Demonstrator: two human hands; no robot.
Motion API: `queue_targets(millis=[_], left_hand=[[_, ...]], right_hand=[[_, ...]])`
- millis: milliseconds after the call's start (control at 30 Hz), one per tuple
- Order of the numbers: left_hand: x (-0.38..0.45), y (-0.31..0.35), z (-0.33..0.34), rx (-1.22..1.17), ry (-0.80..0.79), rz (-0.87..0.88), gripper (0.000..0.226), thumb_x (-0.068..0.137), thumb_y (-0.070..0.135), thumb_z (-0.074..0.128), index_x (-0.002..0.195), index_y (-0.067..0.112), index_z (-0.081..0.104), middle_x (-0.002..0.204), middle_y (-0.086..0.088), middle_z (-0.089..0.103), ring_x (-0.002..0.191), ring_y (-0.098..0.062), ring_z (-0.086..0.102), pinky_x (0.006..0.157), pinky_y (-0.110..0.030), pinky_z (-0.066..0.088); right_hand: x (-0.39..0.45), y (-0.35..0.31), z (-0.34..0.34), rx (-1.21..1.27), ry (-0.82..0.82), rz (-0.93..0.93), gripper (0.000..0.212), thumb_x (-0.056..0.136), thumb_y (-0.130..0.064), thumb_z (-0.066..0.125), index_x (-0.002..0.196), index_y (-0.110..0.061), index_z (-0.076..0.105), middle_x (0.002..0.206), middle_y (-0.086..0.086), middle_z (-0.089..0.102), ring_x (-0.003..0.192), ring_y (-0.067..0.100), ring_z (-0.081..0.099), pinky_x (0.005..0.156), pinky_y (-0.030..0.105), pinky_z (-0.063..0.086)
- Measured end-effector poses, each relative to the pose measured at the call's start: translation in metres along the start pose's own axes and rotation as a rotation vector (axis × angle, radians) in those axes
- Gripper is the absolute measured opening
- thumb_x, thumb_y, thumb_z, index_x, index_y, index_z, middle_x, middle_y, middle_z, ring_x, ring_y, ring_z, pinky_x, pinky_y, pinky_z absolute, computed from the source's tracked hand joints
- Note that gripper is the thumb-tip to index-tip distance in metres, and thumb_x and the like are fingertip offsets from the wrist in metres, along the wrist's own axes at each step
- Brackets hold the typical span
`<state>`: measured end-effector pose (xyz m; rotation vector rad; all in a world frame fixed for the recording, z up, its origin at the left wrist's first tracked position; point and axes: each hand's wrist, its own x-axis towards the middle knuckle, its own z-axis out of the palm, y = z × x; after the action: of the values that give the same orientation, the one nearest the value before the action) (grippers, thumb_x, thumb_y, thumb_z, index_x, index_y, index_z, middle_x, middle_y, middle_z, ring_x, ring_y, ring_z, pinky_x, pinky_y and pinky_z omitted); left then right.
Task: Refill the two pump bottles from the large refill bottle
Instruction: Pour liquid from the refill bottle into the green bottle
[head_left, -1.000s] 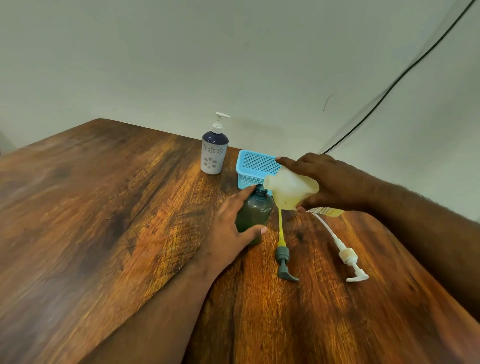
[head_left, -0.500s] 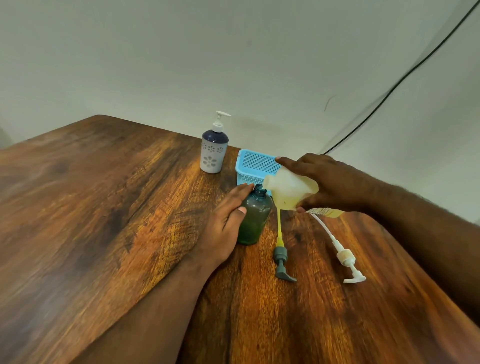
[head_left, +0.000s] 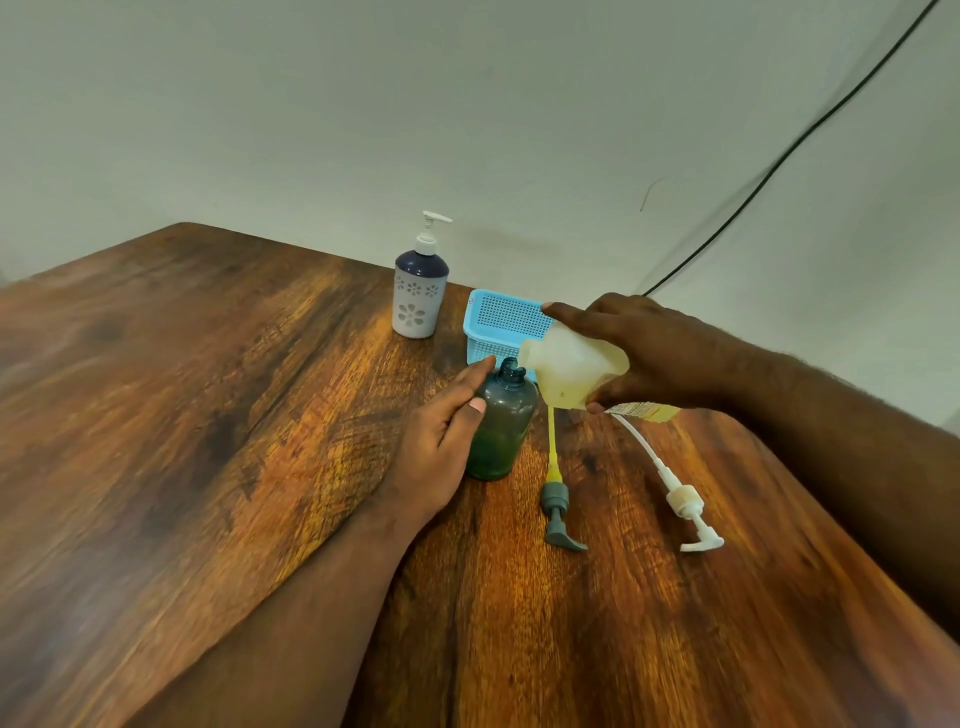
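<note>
Two hands (head_left: 660, 358) around refill bottle (head_left: 574, 371)

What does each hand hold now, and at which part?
Right hand: the translucent plastic refill bottle, gripped around its body, tilted. Left hand: steadies the dark green pump bottle at its side.

At frame centre my dark green pump bottle (head_left: 501, 423) stands upright, neck open. Just right of it the pale refill bottle (head_left: 574, 371) is tipped mouth-left toward that neck. The white floral pump bottle (head_left: 420, 293) stands capped, upper centre. Two loose pumps, grey (head_left: 556, 501) and white (head_left: 685, 501), lie lower right.
</note>
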<state>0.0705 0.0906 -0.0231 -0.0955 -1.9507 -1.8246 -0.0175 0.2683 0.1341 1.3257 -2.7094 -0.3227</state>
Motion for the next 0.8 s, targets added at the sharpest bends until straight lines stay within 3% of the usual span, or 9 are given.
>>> queue_targets(millis=[233,700,800], left_hand=[[-0.0001,0.0002,0.0001,0.004,0.001,0.011,0.043,0.099,0.021,0.043,0.140,0.034,0.043,0.154,0.005,0.040,0.144,-0.010,0.034,0.116,-0.043,0.037],[-0.0007,-0.0005,0.0002,0.016,0.002,0.025,0.043,0.101,0.017,0.042,0.142,0.031,0.044,0.153,0.001,0.042,0.140,-0.012,0.040,0.110,-0.036,0.043],[0.0002,-0.0020,0.0001,0.021,0.001,0.027,0.044,0.098,0.023,0.042,0.142,0.030,0.046,0.152,0.001,0.044,0.137,-0.010,0.044,0.106,-0.029,0.046]], right_hand=[[-0.0005,-0.0013,-0.0034,-0.012,-0.007,-0.006,0.097,0.081,-0.040,0.072,0.151,-0.035,0.004,0.143,0.005,0.038,0.126,0.023,0.037,0.104,0.038,0.041],[-0.0003,-0.0004,-0.0047,-0.035,-0.001,-0.012,0.098,0.080,-0.041,0.072,0.151,-0.035,0.005,0.142,0.005,0.039,0.125,0.024,0.039,0.102,0.040,0.043],[0.0007,0.0004,-0.0050,-0.043,-0.005,-0.012,0.098,0.080,-0.043,0.072,0.151,-0.036,0.004,0.141,0.005,0.039,0.125,0.024,0.039,0.102,0.041,0.043]])
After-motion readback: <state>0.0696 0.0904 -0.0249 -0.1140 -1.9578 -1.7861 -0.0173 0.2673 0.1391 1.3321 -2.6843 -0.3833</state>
